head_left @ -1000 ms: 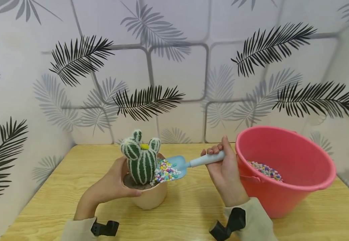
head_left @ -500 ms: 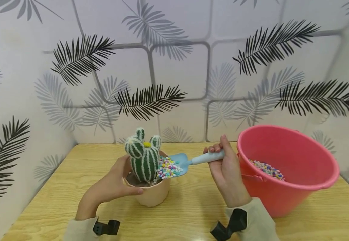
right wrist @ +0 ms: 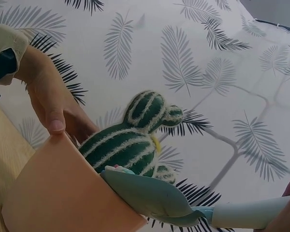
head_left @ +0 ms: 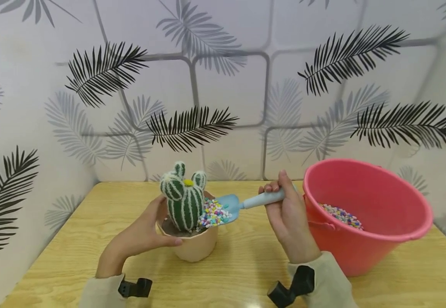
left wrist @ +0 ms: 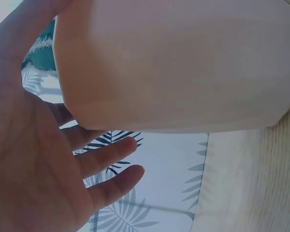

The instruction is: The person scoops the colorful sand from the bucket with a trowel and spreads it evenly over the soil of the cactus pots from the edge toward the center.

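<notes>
A green, white-striped cactus with a yellow bit on top stands in soil in a peach flowerpot. My left hand holds the pot at its left side, thumb on the front rim; some fingers are hidden behind it in the head view. With my right hand I grip the pale handle of a small blue shovel. Its blade lies over the pot's right rim, beside the cactus, bearing colourful pebbles. From the right wrist view, the blade appears at the rim, tipped toward the cactus.
Right of my right hand stands a pink bucket, with more colourful pebbles inside. Everything rests on a wooden table. A leaf-patterned wall rises close behind it.
The pot and cactus have shifted slightly right, and the cactus leans a bit differently. My hands keep their holds; the shovel stays at the rim with its pebbles.
</notes>
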Available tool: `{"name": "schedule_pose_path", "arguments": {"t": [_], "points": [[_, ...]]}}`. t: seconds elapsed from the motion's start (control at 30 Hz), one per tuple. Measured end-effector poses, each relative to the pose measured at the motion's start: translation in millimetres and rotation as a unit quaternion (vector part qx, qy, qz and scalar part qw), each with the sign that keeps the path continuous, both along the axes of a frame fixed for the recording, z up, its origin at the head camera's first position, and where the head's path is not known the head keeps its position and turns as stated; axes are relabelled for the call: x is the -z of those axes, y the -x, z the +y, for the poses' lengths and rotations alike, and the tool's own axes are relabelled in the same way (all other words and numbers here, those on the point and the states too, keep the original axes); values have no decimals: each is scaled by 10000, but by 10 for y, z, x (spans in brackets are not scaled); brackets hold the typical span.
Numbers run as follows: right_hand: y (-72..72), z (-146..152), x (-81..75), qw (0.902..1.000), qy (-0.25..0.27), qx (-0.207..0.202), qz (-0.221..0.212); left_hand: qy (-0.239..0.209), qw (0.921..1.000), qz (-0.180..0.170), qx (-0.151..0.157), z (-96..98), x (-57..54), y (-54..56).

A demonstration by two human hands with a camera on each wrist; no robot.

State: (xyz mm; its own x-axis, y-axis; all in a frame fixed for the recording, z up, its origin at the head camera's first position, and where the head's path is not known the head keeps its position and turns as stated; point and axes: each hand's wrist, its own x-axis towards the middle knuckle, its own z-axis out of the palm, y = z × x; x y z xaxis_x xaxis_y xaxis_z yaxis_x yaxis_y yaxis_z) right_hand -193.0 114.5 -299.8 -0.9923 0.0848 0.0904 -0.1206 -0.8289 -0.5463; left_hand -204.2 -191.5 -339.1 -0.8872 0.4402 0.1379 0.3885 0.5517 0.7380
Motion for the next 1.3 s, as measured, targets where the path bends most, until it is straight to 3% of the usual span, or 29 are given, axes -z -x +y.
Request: {"name": "schedule_pose_path", "arguments": {"t": [0.27, 0.43, 0.53, 0.8, 0.93, 1.1, 1.3], "points": [[-25, -9, -35, 9976, -645, 91, 232, -44, 9993, -382, 23, -91, 88, 37], [-18, -28, -47, 9974, -653, 89, 296, -296, 9984, -422, 219, -143, 178, 101], [-14, -39, -37, 9978, -594, 135, 266, -232, 9985, -458, 172, -148, 197, 105], [-25, -69, -36, 9965, -663, 327, 398, 302, 9993, -192, -83, -53, 62, 63], [-40, -76, -31, 9958, -729, 387, 390, 455, 9985, -293, -104, -45, 12, 27], [-55, -92, -9, 9957, -787, 347, 354, 548, 9971, -484, -187, -86, 18, -13], [-62, -67, -28, 9937, -916, 399, 507, 531, 9977, -395, -151, -92, 16, -20]]}}
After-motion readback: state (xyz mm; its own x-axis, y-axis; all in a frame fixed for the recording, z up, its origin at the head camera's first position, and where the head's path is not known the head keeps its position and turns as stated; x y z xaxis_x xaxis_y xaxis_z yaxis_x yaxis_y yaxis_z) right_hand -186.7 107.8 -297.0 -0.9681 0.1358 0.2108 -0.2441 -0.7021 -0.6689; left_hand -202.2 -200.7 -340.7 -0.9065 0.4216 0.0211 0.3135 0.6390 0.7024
